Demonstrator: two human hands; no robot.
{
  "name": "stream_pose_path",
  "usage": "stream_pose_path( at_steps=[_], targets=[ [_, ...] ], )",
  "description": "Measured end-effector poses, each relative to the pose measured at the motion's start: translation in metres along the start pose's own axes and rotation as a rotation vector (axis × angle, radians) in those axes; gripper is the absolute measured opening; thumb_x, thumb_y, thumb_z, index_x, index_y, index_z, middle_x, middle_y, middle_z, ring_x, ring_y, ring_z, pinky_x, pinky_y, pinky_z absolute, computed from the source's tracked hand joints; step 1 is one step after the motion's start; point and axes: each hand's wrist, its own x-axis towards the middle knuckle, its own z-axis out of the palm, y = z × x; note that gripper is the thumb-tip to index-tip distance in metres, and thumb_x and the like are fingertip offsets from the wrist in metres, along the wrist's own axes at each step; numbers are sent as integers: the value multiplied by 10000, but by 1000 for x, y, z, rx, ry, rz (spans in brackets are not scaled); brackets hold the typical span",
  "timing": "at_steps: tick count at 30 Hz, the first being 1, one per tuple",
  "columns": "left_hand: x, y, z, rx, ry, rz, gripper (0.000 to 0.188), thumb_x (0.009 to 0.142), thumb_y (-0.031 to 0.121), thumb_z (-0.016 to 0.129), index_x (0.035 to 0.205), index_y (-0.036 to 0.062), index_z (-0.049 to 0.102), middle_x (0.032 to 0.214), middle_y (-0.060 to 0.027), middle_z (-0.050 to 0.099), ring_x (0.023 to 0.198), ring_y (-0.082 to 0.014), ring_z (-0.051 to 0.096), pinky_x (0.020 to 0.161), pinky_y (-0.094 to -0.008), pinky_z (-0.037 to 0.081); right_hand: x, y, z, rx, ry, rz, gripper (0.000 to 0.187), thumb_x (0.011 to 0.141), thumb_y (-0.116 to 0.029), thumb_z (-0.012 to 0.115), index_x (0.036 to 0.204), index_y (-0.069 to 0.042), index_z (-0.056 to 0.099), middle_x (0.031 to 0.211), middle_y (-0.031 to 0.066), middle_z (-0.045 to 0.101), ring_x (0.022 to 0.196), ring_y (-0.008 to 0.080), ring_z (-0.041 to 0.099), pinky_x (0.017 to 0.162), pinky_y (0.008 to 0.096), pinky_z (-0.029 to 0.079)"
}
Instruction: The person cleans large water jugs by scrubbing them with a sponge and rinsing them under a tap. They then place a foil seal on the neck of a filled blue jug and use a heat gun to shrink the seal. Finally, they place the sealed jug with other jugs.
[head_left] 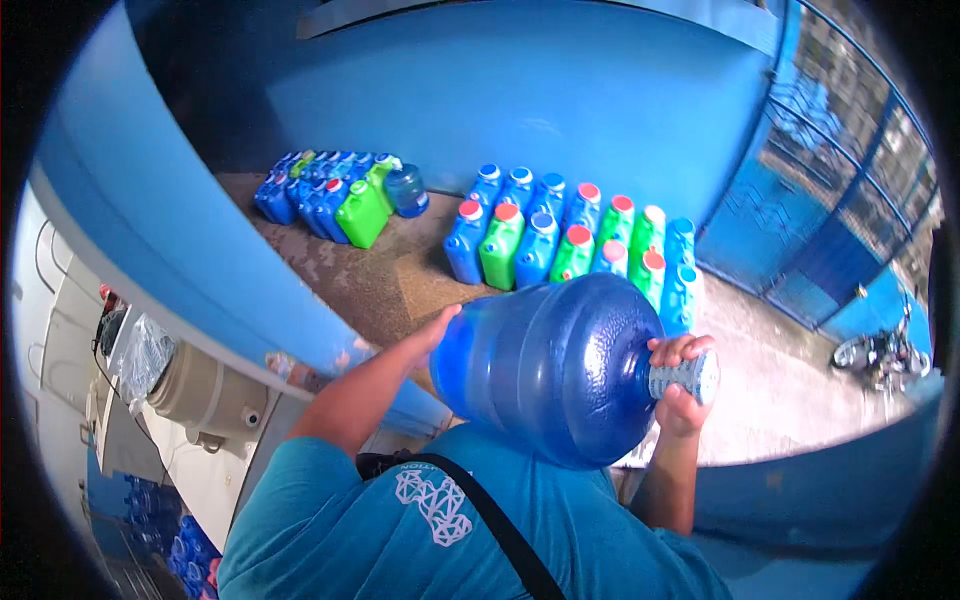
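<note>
A large, clear blue water jug (pixel 560 370) lies on its side across the front of my body, at chest height. My right hand (pixel 685 380) wraps round its neck, fingers closed just beside and over the pale patterned cap (pixel 706 376). At the other end, my left hand (pixel 438 335) presses against the jug's base; most of its fingers are hidden behind the plastic. Both forearms are bent, one on each side of the jug.
Blue and green jerrycans (pixel 520 250) with coloured caps stand in rows ahead, and another cluster (pixel 325 200) stands further left beside an upright round jug (pixel 407 190). A blue pillar (pixel 240 270) rises close on my left, near a beige drum (pixel 215 395). A barred gate (pixel 820 200) and motorcycle (pixel 882 355) are right.
</note>
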Motion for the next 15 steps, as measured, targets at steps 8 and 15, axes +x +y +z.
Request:
stream_pose_path(
  at_steps=[8, 15],
  targets=[
    [102, 88, -49, 59, 264, -7, 763, 963, 651, 294, 1448, 84, 450, 1441, -119, 507, 1282, -271, 509, 1096, -434, 384, 138, 174, -73, 68, -32, 107, 505, 634, -148, 808, 1036, -76, 511, 904, 71, 569, 851, 246, 604, 944, 463, 468],
    [248, 109, -146, -180, 576, 91, 706, 971, 628, 366, 1407, 88, 497, 1385, -102, 551, 1222, -247, 554, 1073, -418, 415, 267, 378, -131, 186, -225, 139, 507, 636, -162, 822, 1032, -63, 521, 897, 82, 586, 845, 244, 628, 939, 457, 483]
  ],
)
